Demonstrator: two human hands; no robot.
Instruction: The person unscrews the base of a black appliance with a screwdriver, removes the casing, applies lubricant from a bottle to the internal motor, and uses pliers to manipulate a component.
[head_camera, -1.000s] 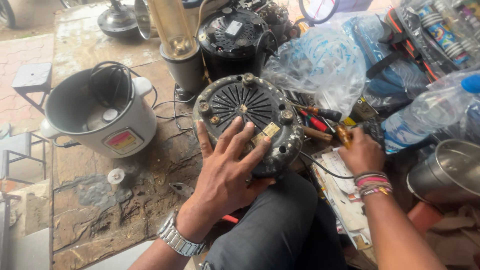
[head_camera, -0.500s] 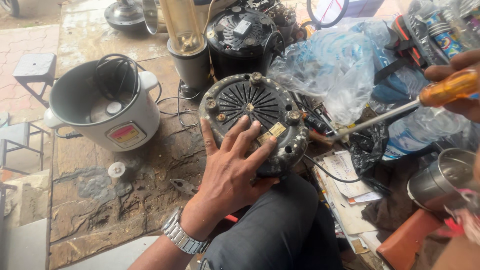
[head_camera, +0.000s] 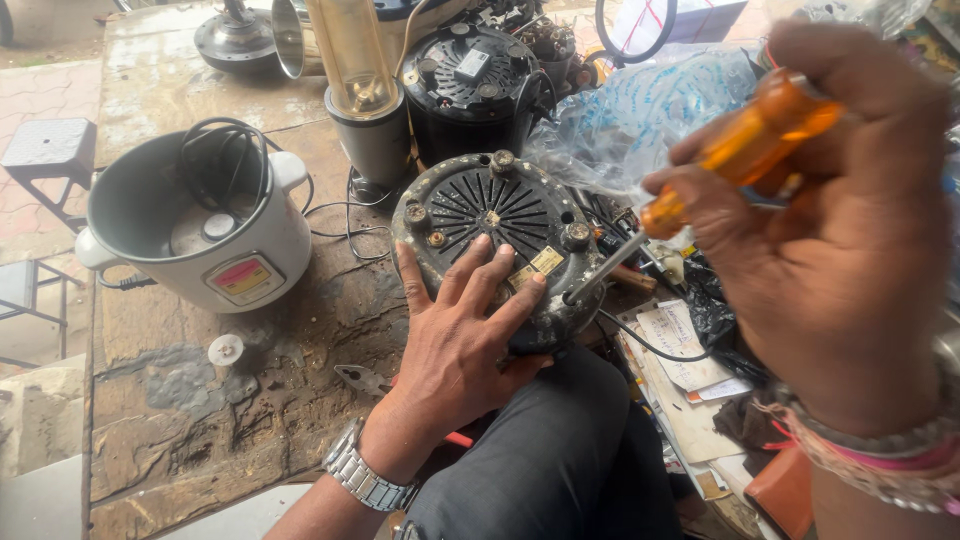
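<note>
On knee, round slotted motor base pinned by left hand, fingers spread flat. Right hand fisted round orange-handled screwdriver; shaft slants down-left, tip at base's right rim.

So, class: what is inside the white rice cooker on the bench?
Inside the cooker lies a coiled black cord, above a round heating plate with a centre button. The cord and the near wall hide part of the bottom.
</note>
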